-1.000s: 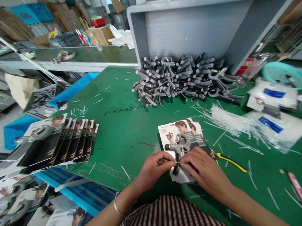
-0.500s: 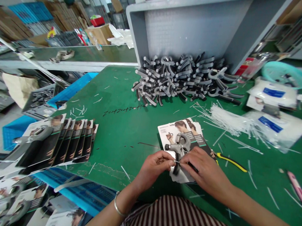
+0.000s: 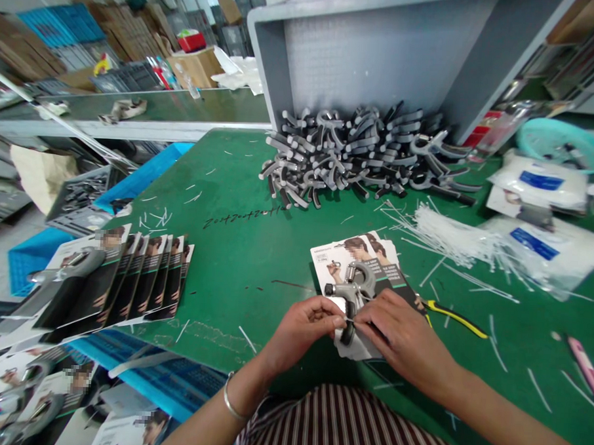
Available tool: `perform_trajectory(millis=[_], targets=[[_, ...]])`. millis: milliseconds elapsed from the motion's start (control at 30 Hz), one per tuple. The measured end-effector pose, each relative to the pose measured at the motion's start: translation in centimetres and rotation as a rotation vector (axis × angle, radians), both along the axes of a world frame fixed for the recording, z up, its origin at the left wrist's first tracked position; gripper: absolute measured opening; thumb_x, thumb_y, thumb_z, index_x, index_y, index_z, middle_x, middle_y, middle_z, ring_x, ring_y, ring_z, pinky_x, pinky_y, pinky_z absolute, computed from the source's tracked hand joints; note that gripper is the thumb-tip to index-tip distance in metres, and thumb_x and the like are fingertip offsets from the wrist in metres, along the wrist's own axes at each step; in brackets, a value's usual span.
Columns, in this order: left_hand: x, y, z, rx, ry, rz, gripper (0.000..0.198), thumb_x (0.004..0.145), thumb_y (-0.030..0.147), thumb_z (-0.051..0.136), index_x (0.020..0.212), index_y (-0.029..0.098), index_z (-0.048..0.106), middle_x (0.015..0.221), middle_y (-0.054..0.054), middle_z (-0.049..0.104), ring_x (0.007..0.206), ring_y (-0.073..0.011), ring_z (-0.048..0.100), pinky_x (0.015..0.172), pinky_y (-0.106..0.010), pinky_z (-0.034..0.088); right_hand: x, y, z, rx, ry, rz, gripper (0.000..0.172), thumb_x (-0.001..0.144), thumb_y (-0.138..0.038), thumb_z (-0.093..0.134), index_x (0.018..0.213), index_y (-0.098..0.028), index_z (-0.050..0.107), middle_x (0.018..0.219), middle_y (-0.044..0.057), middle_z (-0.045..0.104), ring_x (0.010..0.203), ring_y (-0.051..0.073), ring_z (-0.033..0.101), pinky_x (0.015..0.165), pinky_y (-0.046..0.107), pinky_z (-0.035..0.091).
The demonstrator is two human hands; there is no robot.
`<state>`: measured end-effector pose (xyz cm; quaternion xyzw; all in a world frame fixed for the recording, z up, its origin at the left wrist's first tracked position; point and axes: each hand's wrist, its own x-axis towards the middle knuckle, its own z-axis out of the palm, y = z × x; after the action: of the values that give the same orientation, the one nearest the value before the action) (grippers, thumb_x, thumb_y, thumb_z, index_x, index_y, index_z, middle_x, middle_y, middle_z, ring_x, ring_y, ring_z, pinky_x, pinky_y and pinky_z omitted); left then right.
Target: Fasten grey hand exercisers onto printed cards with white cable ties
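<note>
Lying beside the card, yellow-handled pliers point right.

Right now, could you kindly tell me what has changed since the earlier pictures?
Almost nothing: the head view shifted slightly. The left hand and right hand still pinch the white cable tie at the grey hand gripper on its card; nothing was taken or let go.

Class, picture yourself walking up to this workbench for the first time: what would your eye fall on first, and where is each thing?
The heap of grippers comes first, piled against the grey shelf at the far side of the green bench. Next is the fanned row of cards at the bench's left. Nearest the viewer, the left hand and right hand meet at a gripper lying on a card.
</note>
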<state>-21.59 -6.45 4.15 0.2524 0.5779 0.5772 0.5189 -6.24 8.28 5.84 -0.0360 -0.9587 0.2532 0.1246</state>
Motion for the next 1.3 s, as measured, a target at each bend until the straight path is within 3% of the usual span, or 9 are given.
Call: perform_trajectory(millis=[1300], targets=[[-0.89,0.14,0.23,-0.030,-0.116,-0.109,0.024,0.075,0.033,0.078,0.083,0.012,0.070,0.077,-0.005,0.067,0.069,-0.0129,0.057,0.067,-0.024,0.044,0.30,0.22,-0.40,0.047,0.032,0.028,0.017,0.098,-0.022,0.050,0.093,-0.016,0.066,0.084,0.008,0.065,0.082,0.022,0.050,0.076,0.036,0.041]])
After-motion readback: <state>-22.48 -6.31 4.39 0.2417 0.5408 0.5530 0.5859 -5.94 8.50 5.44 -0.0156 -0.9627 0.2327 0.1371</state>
